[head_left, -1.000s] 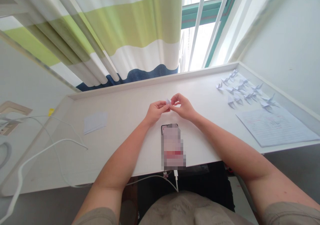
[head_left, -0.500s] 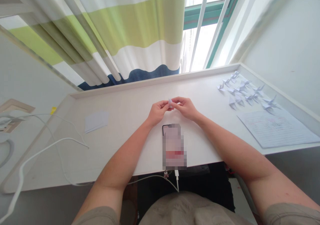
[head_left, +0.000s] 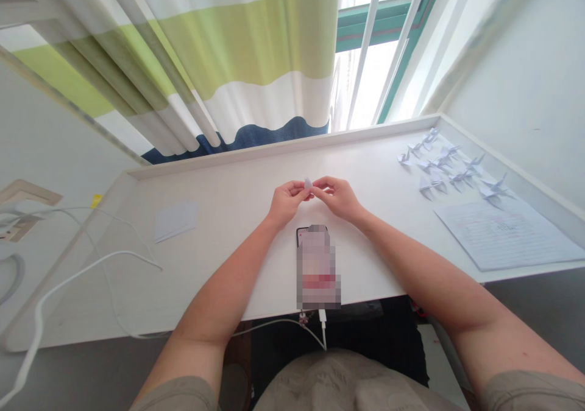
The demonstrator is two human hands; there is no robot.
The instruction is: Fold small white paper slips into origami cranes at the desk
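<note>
A small folded piece of white paper (head_left: 308,183) is pinched between my two hands above the middle of the desk. My left hand (head_left: 287,200) grips it from the left with thumb and fingers. From the right, my right hand (head_left: 336,195) holds its other side, the fingertips almost meeting. Much of the paper is hidden by the fingers. Just below the hands lies a phone (head_left: 316,268), its screen blurred out, with a white cable plugged into its near end.
Several folded paper cranes (head_left: 496,190) stand at the back right of the white desk (head_left: 237,216). Nearer lies a written sheet (head_left: 507,231). A few blank paper pieces (head_left: 175,221) rest on the left. White cables (head_left: 91,277) cross the left edge. A curtain (head_left: 256,45) hangs behind.
The folded paper has turned slightly and shows more of its pointed top. My left hand has shifted a little to the left; the right has barely moved.
</note>
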